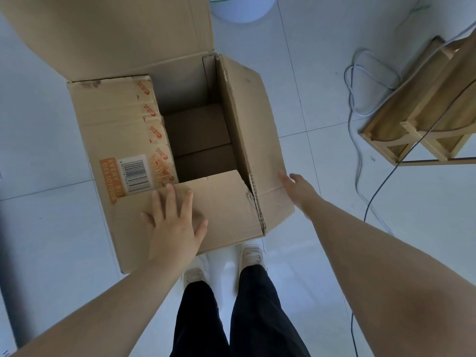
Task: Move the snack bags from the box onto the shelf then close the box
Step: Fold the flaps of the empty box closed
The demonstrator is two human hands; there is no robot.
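A large cardboard box (108, 130) stands on the tiled floor below me. No snack bags show inside; only its brown bottom is visible. Its left flap, with orange print and a barcode, lies folded inward. My left hand (173, 222) rests flat, fingers spread, on the near flap, which is folded over the opening. My right hand (298, 191) reaches under the outer edge of the right flap (247, 130), fingers partly hidden behind it. The far flap (110, 32) stands open. The wooden shelf (425, 104) is at the right; no bags are visible on it.
Grey and black cables (360, 119) trail across the floor between the box and the shelf. A white round container (242, 9) sits beyond the box. My own legs and pale shoes (251, 256) stand right behind the box's near edge.
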